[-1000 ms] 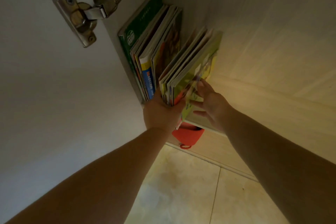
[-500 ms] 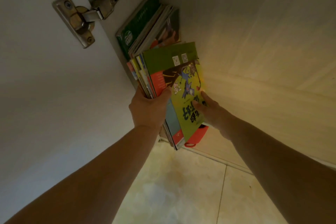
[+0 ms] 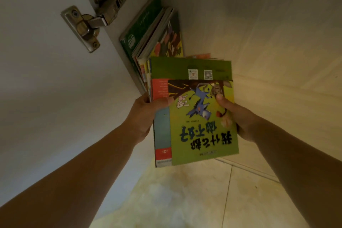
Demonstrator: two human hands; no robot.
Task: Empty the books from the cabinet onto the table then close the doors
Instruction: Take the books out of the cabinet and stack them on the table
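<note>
I hold a stack of thin books (image 3: 196, 116) out in front of the cabinet, a green cartoon cover on top. My left hand (image 3: 144, 116) grips the stack's left edge, thumb on the cover. Gripping the right edge is my right hand (image 3: 238, 118), thumb on top too. A few more books (image 3: 151, 31), the outermost dark green, still lean against the left wall inside the cabinet (image 3: 259, 42). The white cabinet door (image 3: 46, 89) stands open at the left.
A metal hinge (image 3: 92, 17) joins the door to the cabinet side. The pale wooden shelf floor (image 3: 277, 107) spreads to the right of the books. Beige floor tiles (image 3: 185, 200) show below the cabinet's front edge.
The stack has come out of the cabinet toward me, turned cover-up. My right hand has shifted from the cover's face to its right edge. The red object below is now hidden.
</note>
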